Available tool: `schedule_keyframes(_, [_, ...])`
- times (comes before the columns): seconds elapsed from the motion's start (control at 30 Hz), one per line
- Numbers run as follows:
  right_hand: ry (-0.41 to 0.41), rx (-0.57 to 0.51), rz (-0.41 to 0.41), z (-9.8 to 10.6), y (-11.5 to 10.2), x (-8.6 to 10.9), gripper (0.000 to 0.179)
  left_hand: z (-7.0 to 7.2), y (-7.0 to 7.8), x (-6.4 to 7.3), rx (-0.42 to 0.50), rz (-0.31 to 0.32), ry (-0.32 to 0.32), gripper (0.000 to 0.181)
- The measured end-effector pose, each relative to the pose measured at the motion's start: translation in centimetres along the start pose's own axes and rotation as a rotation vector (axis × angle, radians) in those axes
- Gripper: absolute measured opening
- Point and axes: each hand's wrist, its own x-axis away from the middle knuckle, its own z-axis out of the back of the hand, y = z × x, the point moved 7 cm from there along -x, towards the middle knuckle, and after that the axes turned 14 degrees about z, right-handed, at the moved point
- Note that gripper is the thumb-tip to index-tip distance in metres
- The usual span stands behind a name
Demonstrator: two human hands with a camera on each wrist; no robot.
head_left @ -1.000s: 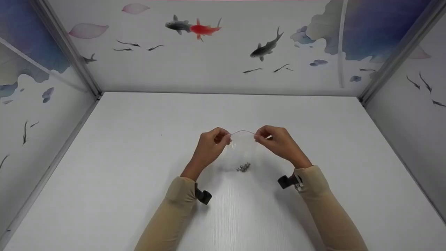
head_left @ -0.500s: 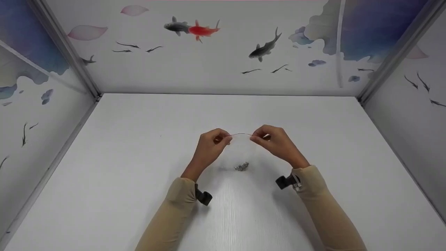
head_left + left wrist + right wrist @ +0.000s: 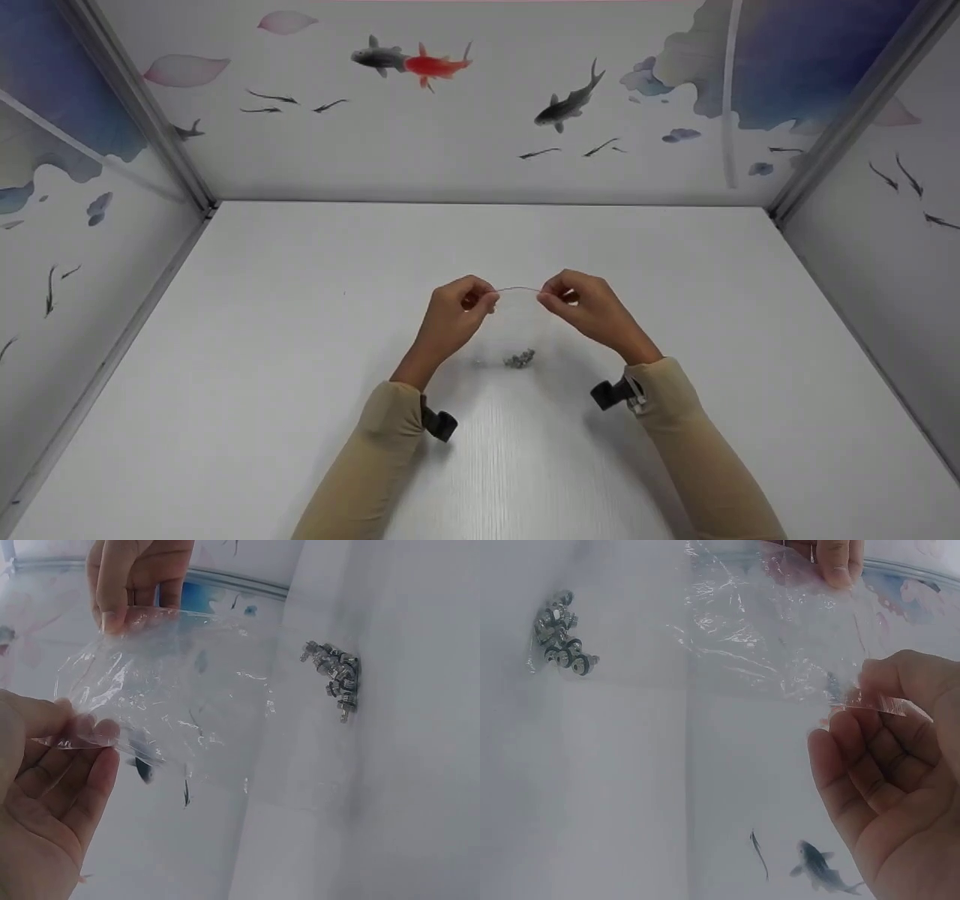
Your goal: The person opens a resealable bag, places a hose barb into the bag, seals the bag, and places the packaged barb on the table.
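Observation:
Between both hands hangs a clear plastic bag (image 3: 187, 697) with a thin reddish line along its upper edge; it looks like a zip bag. My left hand (image 3: 452, 315) pinches one top corner between thumb and fingers. The opposite corner is pinched by my right hand (image 3: 592, 307). Several small shiny metal fittings (image 3: 559, 637), some with dark rings, lie heaped at the bag's bottom, near the tabletop. In the head view the bag's top edge bows slightly upward, and its sides are hard to make out. Whether its mouth is sealed, I cannot tell.
A white table (image 3: 225, 420) spreads beneath the hands. White panels printed with fish and petals stand behind it (image 3: 480, 157) and at both sides. Black wrist cameras (image 3: 440, 425) sit on the sleeves.
My right hand has come a little closer to the left, and the bag's top edge bows less than before. The left hand has hardly moved.

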Motion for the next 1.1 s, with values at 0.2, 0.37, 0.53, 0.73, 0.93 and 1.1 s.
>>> schedule_keyframes(0.2, [-0.010,-0.030,-0.026,-0.23,-0.03,0.00,0.012,-0.14,-0.16,-0.02,0.050,0.019,-0.036,0.011])
schedule_keyframes(0.37, [-0.005,-0.048,-0.023,-0.42,-0.19,-0.13,0.017,-0.23,-0.33,-0.05,0.067,0.045,-0.047,0.013])
schedule_keyframes(0.53, [-0.004,-0.036,0.007,-0.53,-0.39,-0.29,0.017,-0.37,-0.24,-0.08,0.052,0.032,-0.044,0.013])
schedule_keyframes(0.73, [0.001,-0.040,0.025,-0.70,-0.60,-0.35,0.015,-0.56,-0.15,-0.17,0.011,0.015,-0.031,0.015])
schedule_keyframes(0.93, [0.014,-0.063,0.020,-0.72,-0.53,-0.42,0.013,-0.56,0.08,-0.16,0.030,0.007,-0.039,0.016])
schedule_keyframes(1.1, [0.020,-0.069,0.011,-0.94,-0.54,-0.43,0.009,-0.65,0.14,-0.08,0.063,0.018,-0.041,0.011])
